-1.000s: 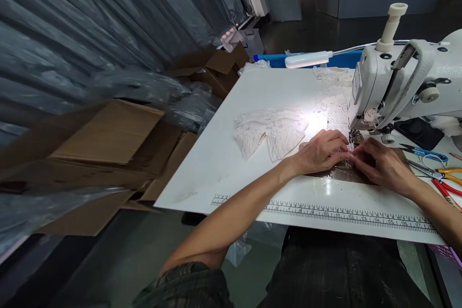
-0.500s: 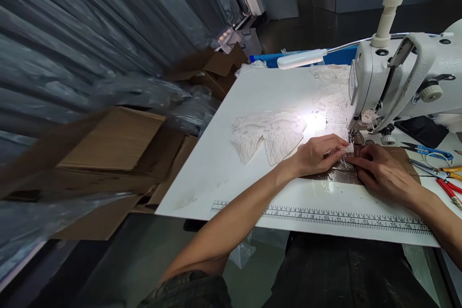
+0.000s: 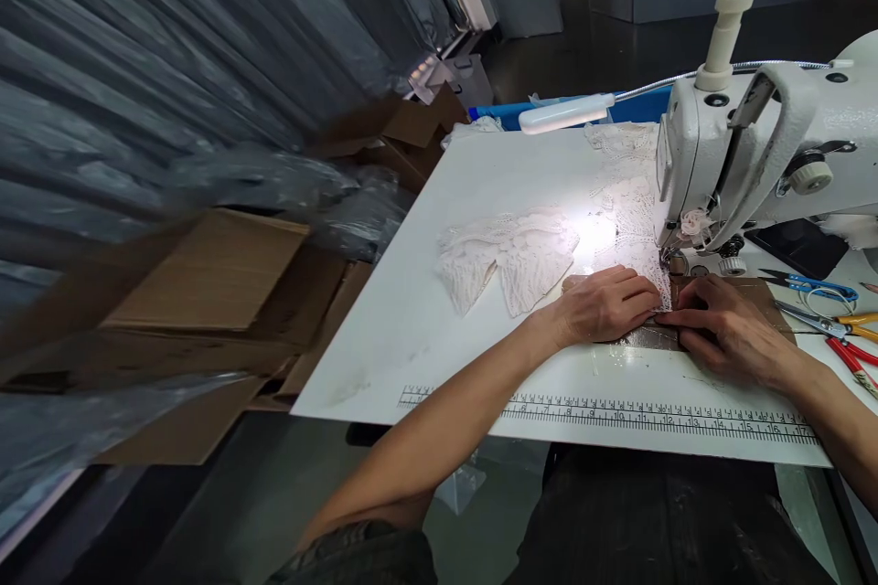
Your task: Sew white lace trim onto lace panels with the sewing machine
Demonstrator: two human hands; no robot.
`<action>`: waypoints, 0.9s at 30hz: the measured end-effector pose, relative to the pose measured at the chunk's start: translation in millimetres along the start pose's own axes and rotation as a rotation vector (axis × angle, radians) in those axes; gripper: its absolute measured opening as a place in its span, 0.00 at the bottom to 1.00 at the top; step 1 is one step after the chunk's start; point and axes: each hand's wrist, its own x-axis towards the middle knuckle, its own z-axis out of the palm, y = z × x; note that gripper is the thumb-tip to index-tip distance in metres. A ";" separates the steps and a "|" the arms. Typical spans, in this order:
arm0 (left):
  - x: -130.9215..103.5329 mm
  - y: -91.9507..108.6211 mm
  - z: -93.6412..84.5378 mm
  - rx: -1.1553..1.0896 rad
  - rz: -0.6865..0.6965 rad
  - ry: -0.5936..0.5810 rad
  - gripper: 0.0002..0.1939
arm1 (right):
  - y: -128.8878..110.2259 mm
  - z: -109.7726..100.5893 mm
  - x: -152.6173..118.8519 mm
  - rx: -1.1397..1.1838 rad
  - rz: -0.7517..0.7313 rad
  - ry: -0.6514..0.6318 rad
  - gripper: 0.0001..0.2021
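White lace fabric (image 3: 627, 210) runs under the needle area of a white sewing machine (image 3: 744, 146). My left hand (image 3: 610, 306) presses on the lace just in front of the presser foot, its fingers together and its fingertips on the lace edge. Right of it, my right hand (image 3: 727, 324) pinches the near end of the lace, with thumb and index finger toward the left hand. Both hands rest over brown tape (image 3: 645, 335) stuck on the white tabletop (image 3: 370, 347). A separate lace piece (image 3: 511, 256) lies flat to the left.
Blue-handled snips (image 3: 823, 286), yellow-handled scissors (image 3: 833, 325) and a red-handled tool (image 3: 851, 361) lie at the right. A printed ruler (image 3: 617, 416) follows the front edge. A lamp (image 3: 566, 114) hangs above the table. Cardboard boxes (image 3: 206, 274) stand at the left.
My left hand has shifted slightly down and its fingers have flattened over the lace. The lace before the foot now lies straighter. My right hand has barely moved.
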 end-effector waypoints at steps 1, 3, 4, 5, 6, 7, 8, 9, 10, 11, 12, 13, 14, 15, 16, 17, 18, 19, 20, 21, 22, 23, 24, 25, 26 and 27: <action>0.0 -0.3 -0.3 0.019 0.016 -0.012 0.10 | -0.2 -0.4 0.2 -0.001 0.003 0.000 0.18; 0.0 -0.7 -0.4 0.052 0.040 -0.037 0.11 | 0.1 -2.3 0.6 0.004 0.005 -0.002 0.17; 0.0 -0.8 -0.4 0.066 0.044 -0.048 0.11 | 0.9 -3.6 0.8 0.018 0.001 -0.006 0.17; 0.1 -0.8 -0.3 0.078 0.043 -0.056 0.12 | 2.3 -4.7 0.9 0.042 0.003 -0.007 0.17; 0.0 -0.7 -0.3 0.085 0.042 -0.065 0.12 | 4.3 -5.6 0.8 0.070 0.018 0.003 0.17; 0.0 -0.5 -0.4 0.089 0.040 -0.072 0.12 | 6.9 -5.8 0.6 0.094 0.047 0.026 0.17; 0.0 -0.3 -0.4 0.092 0.038 -0.075 0.13 | 9.8 -5.4 0.1 0.105 0.086 0.057 0.17; 0.0 -0.1 -0.5 0.092 0.035 -0.078 0.13 | 12.8 -4.2 -0.5 0.098 0.126 0.088 0.18; 0.1 0.1 -0.7 0.091 0.034 -0.078 0.13 | 15.5 -2.3 -1.2 0.069 0.161 0.112 0.19; 0.1 0.3 -0.8 0.090 0.034 -0.078 0.14 | 17.9 0.0 -2.0 0.027 0.182 0.121 0.19; 0.3 0.4 -1.0 0.087 0.036 -0.073 0.14 | 19.7 2.4 -2.9 -0.017 0.188 0.116 0.20; 0.4 0.5 -1.2 0.085 0.040 -0.064 0.13 | 21.0 4.8 -3.6 -0.053 0.184 0.102 0.20; 0.6 0.6 -1.4 0.084 0.047 -0.052 0.13 | 21.7 6.9 -4.3 -0.079 0.179 0.088 0.20; 0.7 0.7 -1.5 0.082 0.056 -0.039 0.13 | 21.9 8.5 -4.8 -0.094 0.175 0.079 0.20; 0.8 0.8 -1.7 0.081 0.062 -0.027 0.13 | 21.9 9.5 -5.3 -0.101 0.172 0.072 0.20; 0.9 0.9 -1.8 0.080 0.067 -0.019 0.13 | 21.8 10.1 -5.6 -0.104 0.169 0.064 0.20; 1.0 0.9 -2.0 0.082 0.069 -0.013 0.13 | 21.5 10.3 -5.8 -0.108 0.169 0.059 0.20; 1.0 1.0 -2.1 0.083 0.070 -0.011 0.13 | 21.1 10.2 -5.9 -0.115 0.171 0.057 0.20; 1.0 1.1 -2.1 0.084 0.069 -0.012 0.13 | 20.7 10.0 -5.9 -0.123 0.173 0.056 0.20; 1.0 1.1 -2.2 0.084 0.067 -0.017 0.13 | 20.3 9.7 -5.8 -0.129 0.174 0.056 0.20; 1.0 1.2 -2.4 0.083 0.064 -0.024 0.13 | 19.9 9.5 -5.6 -0.133 0.175 0.057 0.20; 1.0 1.3 -2.5 0.084 0.061 -0.033 0.12 | 19.4 9.4 -5.4 -0.135 0.176 0.059 0.19; 1.0 1.4 -2.8 0.085 0.056 -0.042 0.12 | 18.9 9.4 -5.1 -0.134 0.178 0.061 0.19; 0.9 1.6 -3.1 0.087 0.054 -0.047 0.12 | 18.4 9.5 -4.8 -0.131 0.181 0.062 0.19; 0.8 1.9 -3.7 0.088 0.053 -0.048 0.12 | 18.0 9.6 -4.5 -0.128 0.183 0.064 0.19; 0.5 2.3 -4.4 0.089 0.054 -0.046 0.12 | 17.8 9.8 -4.2 -0.126 0.185 0.067 0.19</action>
